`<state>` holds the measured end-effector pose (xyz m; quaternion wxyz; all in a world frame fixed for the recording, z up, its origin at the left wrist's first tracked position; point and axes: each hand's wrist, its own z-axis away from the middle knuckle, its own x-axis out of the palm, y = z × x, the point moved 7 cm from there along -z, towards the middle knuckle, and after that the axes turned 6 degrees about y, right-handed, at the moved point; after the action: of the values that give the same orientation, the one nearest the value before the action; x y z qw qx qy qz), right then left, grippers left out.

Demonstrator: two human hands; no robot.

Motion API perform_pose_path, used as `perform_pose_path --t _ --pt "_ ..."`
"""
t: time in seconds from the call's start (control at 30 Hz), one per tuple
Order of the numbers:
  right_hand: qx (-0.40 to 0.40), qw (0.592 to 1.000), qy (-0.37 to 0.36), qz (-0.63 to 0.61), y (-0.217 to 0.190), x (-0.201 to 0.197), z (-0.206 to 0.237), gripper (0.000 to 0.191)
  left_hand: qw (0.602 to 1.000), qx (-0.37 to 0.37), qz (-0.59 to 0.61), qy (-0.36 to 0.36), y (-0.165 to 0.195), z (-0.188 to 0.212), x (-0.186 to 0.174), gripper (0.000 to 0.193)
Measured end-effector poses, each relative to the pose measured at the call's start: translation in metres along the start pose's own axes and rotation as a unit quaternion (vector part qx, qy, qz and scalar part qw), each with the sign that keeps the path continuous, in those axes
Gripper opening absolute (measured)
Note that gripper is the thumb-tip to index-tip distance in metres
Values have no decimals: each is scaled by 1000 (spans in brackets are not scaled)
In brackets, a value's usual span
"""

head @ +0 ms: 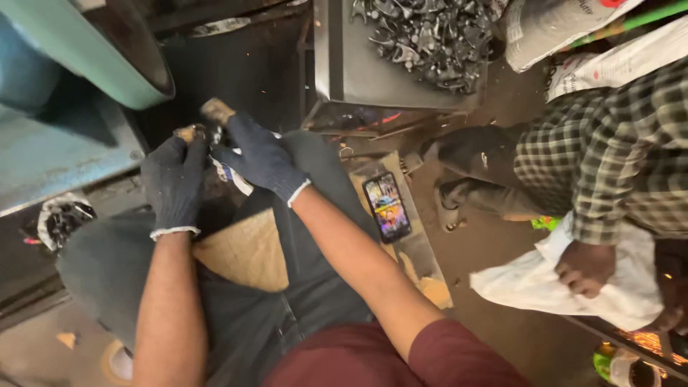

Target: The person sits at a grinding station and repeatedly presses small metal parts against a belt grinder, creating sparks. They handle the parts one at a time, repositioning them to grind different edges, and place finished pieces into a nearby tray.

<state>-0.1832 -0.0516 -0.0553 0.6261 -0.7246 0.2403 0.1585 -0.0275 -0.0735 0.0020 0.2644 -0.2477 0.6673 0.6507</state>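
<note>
A: Both hands are wearing dark knit gloves. Left hand [174, 180] is closing around a small metal part [190, 133], fingers curled, thumb pressing its top. Right hand [259, 158] is gripping a second small part [216, 111] with a tan, rusty-looking end, fingers wrapping round it.

B: Are the hands touching?

A: They are sitting just beside each other, fingertips nearly meeting; cannot tell whether the two parts are touching. Both parts are being held above the person's knees, near the dark machine base [244, 72].

B: What is lying around them?

A: A piece of brown cardboard [244, 251] is resting on the lap, under the right forearm. A phone [387, 207] with a lit screen is lying on a narrow board [419, 251] to the right of the right knee. A metal tray [358, 64] at the top is holding a heap of grey metal pieces [430, 32], well apart from the hands.

B: Anyone else?

A: Another person in a checked shirt [609, 158] is standing at the right edge, one hand [584, 269] holding a white bag [545, 283].
</note>
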Motion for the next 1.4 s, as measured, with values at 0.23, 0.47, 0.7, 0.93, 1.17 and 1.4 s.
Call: perform_pose_path --t 0.23,0.47,0.7,0.93,1.17,1.4 --pt "-38 997 -66 -12 -23 2 33 61 979 -35 202 9 8 50 -23 35" --pt "82 955 -143 -246 -15 7 50 54 941 -150 283 -106 -17 65 15 39" --pt "126 919 -212 -308 -18 8 49 63 947 -164 258 -103 -10 63 7 35" --pt "107 869 -202 -439 -18 13 49 59 910 -184 348 -131 -19 65 22 35" --pt "82 911 -188 -358 -17 5 49 62 933 -167 296 -118 -9 63 19 35" --pt "3 902 -175 -394 -43 -10 32 62 945 -132 277 -113 17 54 -7 32"
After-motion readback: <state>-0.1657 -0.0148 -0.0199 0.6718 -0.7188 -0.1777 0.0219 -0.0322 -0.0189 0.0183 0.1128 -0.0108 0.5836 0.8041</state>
